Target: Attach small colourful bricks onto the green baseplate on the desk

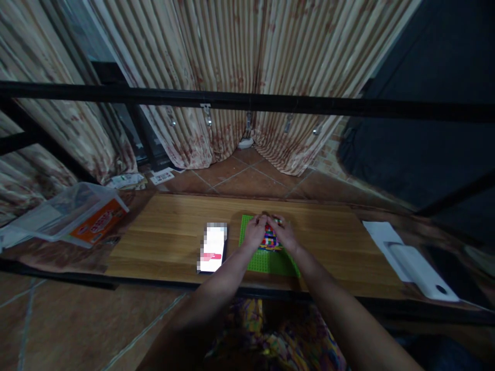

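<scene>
The person sat at a low wooden desk with both arms stretched forward, and both hands met over a green baseplate lying flat near the middle of it. The left hand and the right hand were close together, fingers curled down onto a small patch of coloured bricks built up on the plate, red, yellow and blue among them. From where I stood it looked like the fingertips of both hands pinched at something at the far edge of that patch, but the piece itself was too small and too dim to make out, so I could not tell whether either hand actually had a brick in its grip or only pressed on the build.

Just left of the plate lay a phone, screen lit, near the left wrist but not touching it. A clear plastic box sat well off at the left end, and a white device on a sheet of paper lay at the right end.

I judged the step in hand to be seating a brick onto the growing patch. The next move would call for lining the studs up squarely and pressing straight down while one hand steadied the plate against sliding.
</scene>
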Demonstrator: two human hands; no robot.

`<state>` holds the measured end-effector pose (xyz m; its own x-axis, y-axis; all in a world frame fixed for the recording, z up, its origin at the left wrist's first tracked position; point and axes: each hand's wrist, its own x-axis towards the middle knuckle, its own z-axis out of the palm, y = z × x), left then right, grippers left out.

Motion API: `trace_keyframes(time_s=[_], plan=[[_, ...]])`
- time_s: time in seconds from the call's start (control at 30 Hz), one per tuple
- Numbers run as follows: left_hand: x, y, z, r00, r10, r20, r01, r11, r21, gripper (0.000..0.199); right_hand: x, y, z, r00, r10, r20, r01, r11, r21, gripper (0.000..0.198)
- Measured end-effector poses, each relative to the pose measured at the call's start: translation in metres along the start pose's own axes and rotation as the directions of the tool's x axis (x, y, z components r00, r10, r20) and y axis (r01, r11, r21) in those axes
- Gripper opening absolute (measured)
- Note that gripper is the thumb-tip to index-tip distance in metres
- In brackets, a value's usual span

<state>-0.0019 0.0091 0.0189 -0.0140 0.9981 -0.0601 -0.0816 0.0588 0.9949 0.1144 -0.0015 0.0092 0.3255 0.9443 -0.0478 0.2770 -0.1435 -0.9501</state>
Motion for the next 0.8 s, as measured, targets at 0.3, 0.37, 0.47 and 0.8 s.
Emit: trace_keyframes(time_s=[0.3,0.37,0.47,0.8], plan=[[0.0018,-0.0074,0.0063,0.999,0.035,-0.018,-0.034,0.999,0.038,0.018,0.0018,0.0001,0.0020,1.000,0.005,0.014,-0.005,1.000,-0.022,0.041],[0.0023,-0.0081,0.0072,0.999,0.040,-0.021,-0.039,0.998,0.051,0.020,0.0010,0.0011,0.0025,1.000,-0.005,0.014,0.006,1.000,-0.028,0.041],[0.0022,-0.0075,0.0078,0.999,0.044,-0.026,-0.043,0.997,0.066,0.022,0.0002,0.0022,0.0030,1.000,-0.013,0.011,0.013,0.999,-0.034,0.041],[-0.0036,-0.0021,0.0052,1.000,0.005,-0.020,-0.006,0.999,-0.049,0.022,-0.0033,0.0046,0.0025,0.998,-0.050,0.031,0.047,0.995,0.086,0.045]])
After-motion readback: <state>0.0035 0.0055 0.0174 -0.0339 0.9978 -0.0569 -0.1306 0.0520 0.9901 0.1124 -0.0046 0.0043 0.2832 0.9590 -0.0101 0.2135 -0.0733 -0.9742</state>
